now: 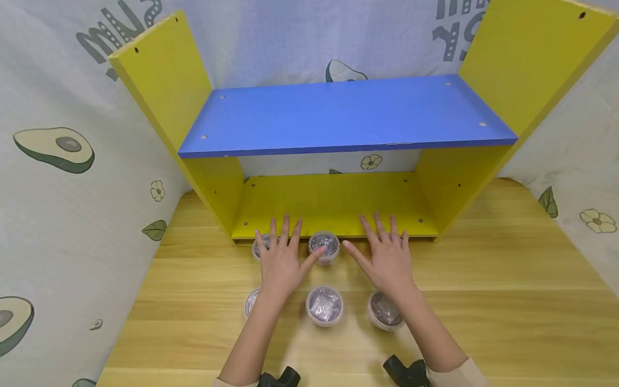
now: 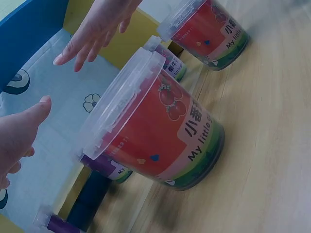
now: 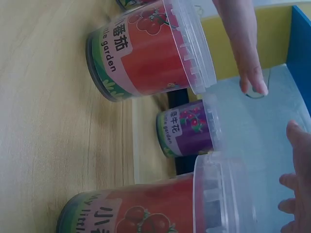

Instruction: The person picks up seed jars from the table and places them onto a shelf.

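Left hand (image 1: 282, 269) and right hand (image 1: 390, 263) were spread, released, mid-frame; cups (image 1: 324, 306) stood rowed lower centre, apparently none shelved yet.

Head view looks forward and down from above; both wrist views, low, close and tilted, share red tubs (image 2: 158, 126).

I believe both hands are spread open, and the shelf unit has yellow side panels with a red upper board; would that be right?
Not quite: the head view shows a blue upper board, not red. Both left hand and right hand are spread open.
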A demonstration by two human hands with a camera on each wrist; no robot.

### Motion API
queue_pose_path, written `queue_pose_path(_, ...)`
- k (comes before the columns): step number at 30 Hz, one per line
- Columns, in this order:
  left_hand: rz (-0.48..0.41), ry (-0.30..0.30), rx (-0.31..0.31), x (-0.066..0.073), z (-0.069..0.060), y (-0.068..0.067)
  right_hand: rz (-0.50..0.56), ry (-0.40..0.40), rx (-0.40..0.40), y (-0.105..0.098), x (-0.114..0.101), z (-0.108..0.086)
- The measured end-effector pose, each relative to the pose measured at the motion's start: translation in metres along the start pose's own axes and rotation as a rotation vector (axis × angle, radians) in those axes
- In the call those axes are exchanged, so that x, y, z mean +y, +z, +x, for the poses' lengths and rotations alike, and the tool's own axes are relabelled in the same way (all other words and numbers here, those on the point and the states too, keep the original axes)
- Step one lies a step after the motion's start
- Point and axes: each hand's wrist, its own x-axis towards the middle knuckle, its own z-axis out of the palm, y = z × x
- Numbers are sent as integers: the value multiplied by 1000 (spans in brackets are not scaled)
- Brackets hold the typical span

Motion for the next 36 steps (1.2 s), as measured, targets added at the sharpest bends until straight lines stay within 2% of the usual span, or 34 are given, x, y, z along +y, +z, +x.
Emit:
queue_pose_path(7,6,4,4,-1,-1,0,22,10,27,-3,4,1)
queue_pose_path(11,-6,11,23,-2,-2,0,50,-6,94,-4,9,1)
queue_pose_path(19,-27,-8,44,-6,-8,-6,207,-39,246,-7,16,1)
queue_pose_path(25,-56,-14,59,-13,-14,-11,343,-11,276,-9,22,0)
queue_pose_path(29,-63,-8,65,-17,-20,-16,447,-8,328,-9,29,-1)
queue_pose_path(36,-95,14,91,-20,-30,-25,507,-37,383,-8,37,0)
